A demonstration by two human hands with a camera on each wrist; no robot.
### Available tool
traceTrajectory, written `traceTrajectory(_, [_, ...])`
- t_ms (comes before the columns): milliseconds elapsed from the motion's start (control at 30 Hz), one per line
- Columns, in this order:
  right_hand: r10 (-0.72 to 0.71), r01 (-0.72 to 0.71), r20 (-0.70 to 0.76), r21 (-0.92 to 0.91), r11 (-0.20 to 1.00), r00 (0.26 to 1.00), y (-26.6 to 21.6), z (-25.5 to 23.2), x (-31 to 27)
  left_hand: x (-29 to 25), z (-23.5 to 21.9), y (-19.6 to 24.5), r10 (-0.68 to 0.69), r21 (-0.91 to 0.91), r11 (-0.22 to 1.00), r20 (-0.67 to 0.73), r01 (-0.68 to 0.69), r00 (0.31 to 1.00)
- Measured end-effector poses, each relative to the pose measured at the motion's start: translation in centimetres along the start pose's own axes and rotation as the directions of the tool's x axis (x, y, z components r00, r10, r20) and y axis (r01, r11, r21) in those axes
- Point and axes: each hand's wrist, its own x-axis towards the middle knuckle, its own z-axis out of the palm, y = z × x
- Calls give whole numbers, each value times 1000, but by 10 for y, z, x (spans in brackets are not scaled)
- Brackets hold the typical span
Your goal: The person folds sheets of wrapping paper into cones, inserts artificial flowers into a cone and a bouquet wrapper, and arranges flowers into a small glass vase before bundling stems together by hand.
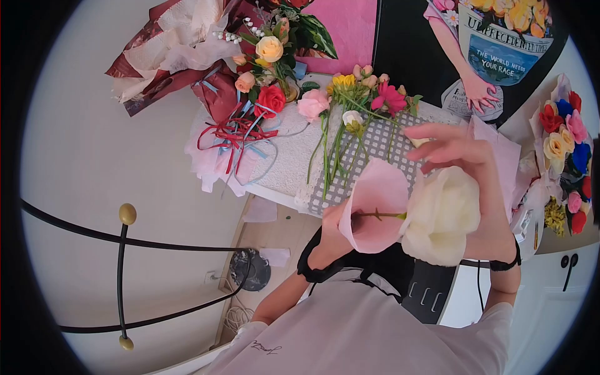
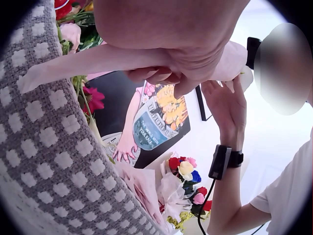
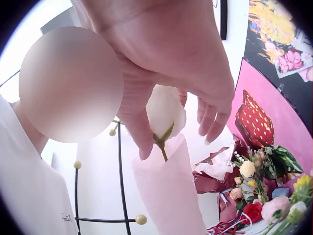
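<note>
A sheet of pale pink wrapping paper (image 1: 377, 178), rolled into a cone, is gripped by my left hand (image 1: 333, 232). Its long tail end (image 2: 93, 62) points down over the checked cloth in the left wrist view. The green stem (image 1: 381, 215) of a large white rose (image 1: 442, 215) runs into the cone's open mouth. My right hand (image 1: 478, 164) is around the rose head, with the thumb on one side and a fingertip showing behind the petals in the right wrist view. Its other fingers (image 3: 215, 120) are spread beyond the flower. Most of the right palm is hidden behind the rose in the head view.
Loose flowers (image 1: 350, 103) with long stems lie on a grey-and-white checked cloth (image 1: 381, 140). A wrapped bouquet (image 1: 215, 75) and red ribbons (image 1: 232, 136) are at the table's left. Another colourful bouquet (image 1: 565, 147) stands at right. A black metal rack (image 1: 122, 275) rises at lower left.
</note>
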Motion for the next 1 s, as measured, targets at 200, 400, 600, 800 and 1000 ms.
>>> traceTrajectory(200, [-188,208,106,-240,948,976,-5,-19,-5,-4,6,-6,11,89,996,29,-14,1000])
traceTrajectory(400, [-201,250,169,-358,900,965,-8,-2,-6,-3,18,-3,-92,-45,995,-6,92,996])
traceTrajectory(600, [-162,257,269,-369,893,950,-8,9,-7,-7,18,-9,-141,-169,973,110,158,984])
traceTrajectory(800, [-228,312,259,-354,882,939,-9,12,-11,-9,15,-9,-43,-60,997,130,51,991])
traceTrajectory(1000, [-229,366,319,-480,798,919,4,20,-21,-16,19,-17,-225,-89,967,152,240,963])
